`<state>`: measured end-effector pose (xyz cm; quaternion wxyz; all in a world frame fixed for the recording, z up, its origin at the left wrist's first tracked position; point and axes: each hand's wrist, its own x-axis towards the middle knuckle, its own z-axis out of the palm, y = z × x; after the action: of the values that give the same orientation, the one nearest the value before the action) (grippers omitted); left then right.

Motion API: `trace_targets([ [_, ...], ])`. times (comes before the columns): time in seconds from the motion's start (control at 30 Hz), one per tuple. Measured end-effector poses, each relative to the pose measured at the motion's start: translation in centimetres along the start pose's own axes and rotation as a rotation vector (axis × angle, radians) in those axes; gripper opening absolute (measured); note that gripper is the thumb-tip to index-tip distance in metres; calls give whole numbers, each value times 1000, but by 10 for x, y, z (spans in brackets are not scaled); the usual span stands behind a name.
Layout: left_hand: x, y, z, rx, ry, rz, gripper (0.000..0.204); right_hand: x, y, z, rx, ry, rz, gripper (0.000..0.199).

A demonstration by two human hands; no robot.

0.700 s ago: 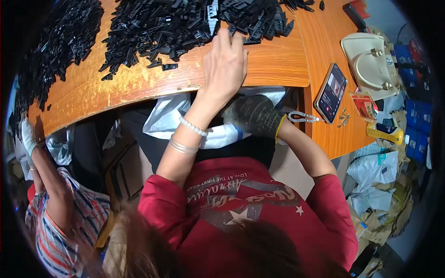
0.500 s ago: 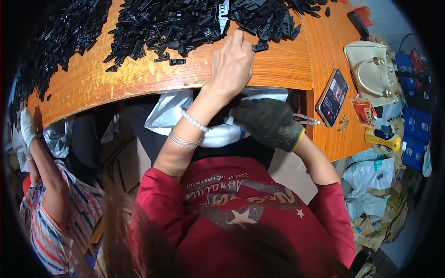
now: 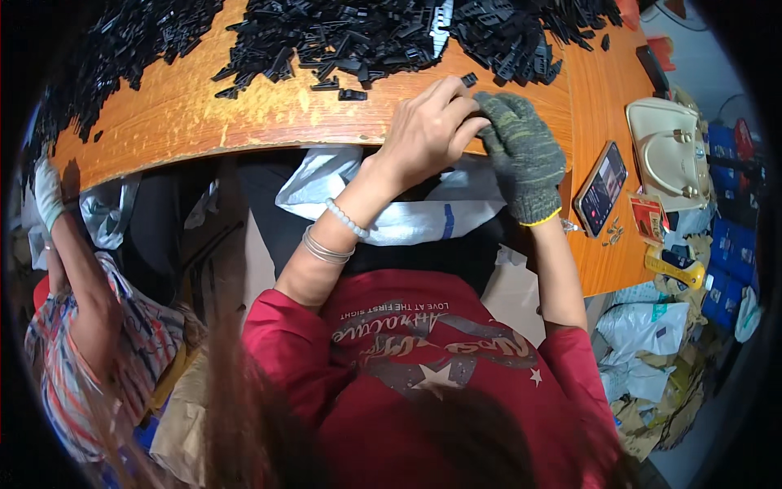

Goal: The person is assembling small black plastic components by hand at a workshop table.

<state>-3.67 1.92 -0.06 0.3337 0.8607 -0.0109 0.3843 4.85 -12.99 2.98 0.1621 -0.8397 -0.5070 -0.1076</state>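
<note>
My bare left hand, with a bead bracelet and thin bangles at the wrist, is raised above the table's near edge. Its fingers are curled and meet the thumb; whatever lies between them is hidden. Close against its fingertips is my right hand, in a dark grey-green knit glove with a yellow cuff. The gloved fingers are bent and closed, and their contents cannot be seen. A small black plastic piece shows just beyond the left fingers. Farther back lies a heap of black plastic pieces. An open white sack hangs below my hands.
On the right of the wooden table lie a phone, a cream handbag, a red packet and a yellow-handled tool. At left, a co-worker's gloved hand is by another black heap.
My left hand has drawn back from the heap and curled its fingers. My right hand has risen from over the sack to meet it. The view has shifted slightly.
</note>
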Motion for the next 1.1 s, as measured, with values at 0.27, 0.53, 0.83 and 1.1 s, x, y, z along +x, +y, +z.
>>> trace_targets([
  [0.27,-34,-16,-71,321,171,-409,17,-4,-13,-15,-10,-58,203,31],
  [0.53,-26,-8,-40,62,-100,-178,12,-3,-18,-26,530,-180,438,31],
  [0.83,-17,-12,-22,-207,-106,-191,28,2,-6,-34,489,-328,276,29],
  [1.1,-18,-12,-22,-267,-85,-207,36,14,-5,-35,143,-354,-58,26],
])
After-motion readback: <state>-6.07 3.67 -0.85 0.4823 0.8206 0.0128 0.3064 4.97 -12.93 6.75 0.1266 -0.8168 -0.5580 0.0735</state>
